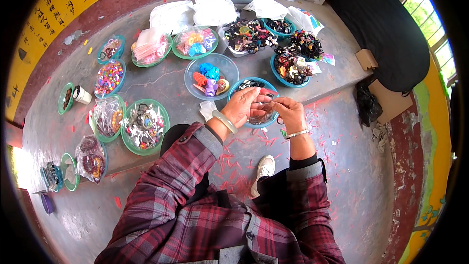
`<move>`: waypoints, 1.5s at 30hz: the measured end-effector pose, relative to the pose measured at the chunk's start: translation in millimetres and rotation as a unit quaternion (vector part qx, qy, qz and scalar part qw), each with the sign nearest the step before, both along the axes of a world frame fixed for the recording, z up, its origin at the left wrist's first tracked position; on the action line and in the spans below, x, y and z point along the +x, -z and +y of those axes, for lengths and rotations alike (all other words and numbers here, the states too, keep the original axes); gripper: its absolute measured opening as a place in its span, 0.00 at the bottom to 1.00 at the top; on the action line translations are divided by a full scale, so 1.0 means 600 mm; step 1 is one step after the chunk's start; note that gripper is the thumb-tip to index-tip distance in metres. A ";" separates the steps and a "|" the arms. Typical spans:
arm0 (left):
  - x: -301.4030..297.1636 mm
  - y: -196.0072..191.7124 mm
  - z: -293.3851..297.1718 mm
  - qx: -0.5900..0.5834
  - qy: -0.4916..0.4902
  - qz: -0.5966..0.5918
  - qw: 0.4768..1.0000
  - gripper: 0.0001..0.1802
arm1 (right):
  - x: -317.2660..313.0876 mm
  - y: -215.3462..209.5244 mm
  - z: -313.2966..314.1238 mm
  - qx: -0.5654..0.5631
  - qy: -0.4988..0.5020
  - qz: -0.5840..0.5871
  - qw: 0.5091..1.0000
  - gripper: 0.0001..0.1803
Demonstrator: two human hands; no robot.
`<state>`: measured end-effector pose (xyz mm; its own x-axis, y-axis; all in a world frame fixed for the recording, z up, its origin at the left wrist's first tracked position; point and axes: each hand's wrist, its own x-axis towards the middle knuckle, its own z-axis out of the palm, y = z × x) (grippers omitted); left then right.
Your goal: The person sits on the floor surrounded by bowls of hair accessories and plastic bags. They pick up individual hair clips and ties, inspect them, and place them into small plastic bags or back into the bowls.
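My left hand (243, 107) is turned partly palm up over a blue basket (270, 82), with its thumb bent toward the fingers. A small red strip (267, 92) shows at its fingertips, seemingly held there. Facing it, my right hand (292, 114) has thumb and forefinger pinched together close to the left fingers. Whatever sits in that pinch is too small to make out. Dark and clear small items (250, 84) lie in the basket beneath, partly covered by my hands.
A clear bowl (188, 76) with colourful scrunchies stands beyond my left hand. Several baskets of hair ties and beads spread over the grey ledge, among them a green basket (166, 117) at left and a blue basket (275, 71) at right. Red scraps (234, 168) litter the floor.
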<state>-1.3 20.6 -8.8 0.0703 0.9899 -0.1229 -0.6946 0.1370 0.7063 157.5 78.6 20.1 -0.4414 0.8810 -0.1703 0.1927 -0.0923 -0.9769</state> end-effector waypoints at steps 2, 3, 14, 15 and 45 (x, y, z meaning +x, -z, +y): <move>0.001 -0.004 -0.001 -0.011 -0.002 0.006 1.000 0.18 | 0.001 0.006 0.002 0.004 0.001 0.037 0.999 0.07; 0.003 -0.009 -0.004 -0.013 -0.004 0.013 1.000 0.18 | 0.001 0.009 0.003 0.005 0.002 0.056 0.998 0.06; 0.006 -0.001 -0.002 -0.067 0.002 0.054 0.996 0.12 | 0.000 0.019 0.008 -0.009 0.024 0.080 0.996 0.05; 0.007 -0.009 -0.004 -0.074 -0.002 0.053 0.996 0.12 | -0.001 0.017 0.006 -0.012 0.023 0.086 0.996 0.05; -0.014 0.008 0.004 -0.032 -0.092 -0.148 0.984 0.09 | -0.017 0.056 0.006 0.003 -0.029 0.126 0.992 0.03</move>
<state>-9.5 23.3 -13.8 -0.0679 0.9803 -0.1857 -0.8860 0.0263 0.4629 147.6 82.1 -13.5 -0.5195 0.8534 -0.0439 -0.0524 -0.0830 -0.9952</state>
